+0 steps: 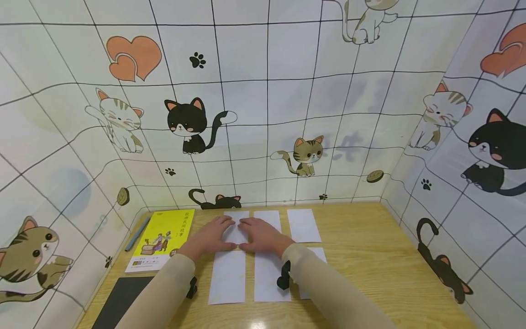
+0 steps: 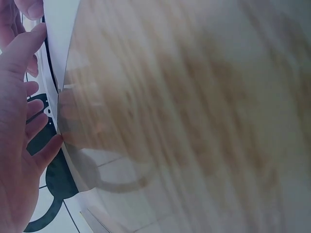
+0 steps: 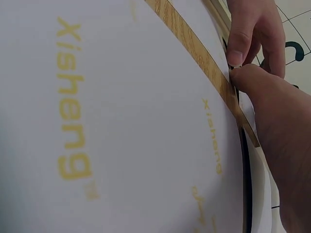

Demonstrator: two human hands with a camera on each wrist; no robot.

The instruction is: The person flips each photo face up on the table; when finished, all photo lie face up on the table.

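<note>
Both hands rest at the back left white paper sheet [image 1: 235, 236], one hand on either side of it. My left hand [image 1: 210, 235] touches its left side, fingers extended toward the back and thumb pointing inward. From the right, my right hand [image 1: 263, 235] meets it the same way, the thumbs close together near its front edge. The right hand lies partly over the back middle sheet [image 1: 268, 215]. In the right wrist view, a nearer sheet [image 3: 29, 111] bears pale yellow "Xisheng" lettering.
A back right sheet [image 1: 303, 225] and a front row with left [image 1: 227, 278], middle [image 1: 267, 288] and right [image 1: 316, 255] sheets lie on the wooden table [image 1: 357, 256]. Leftward are a yellow book [image 1: 168, 228], a blue-grey pen [image 1: 137, 234] and a black flat item [image 1: 123, 297]. Cat-print walls surround the table.
</note>
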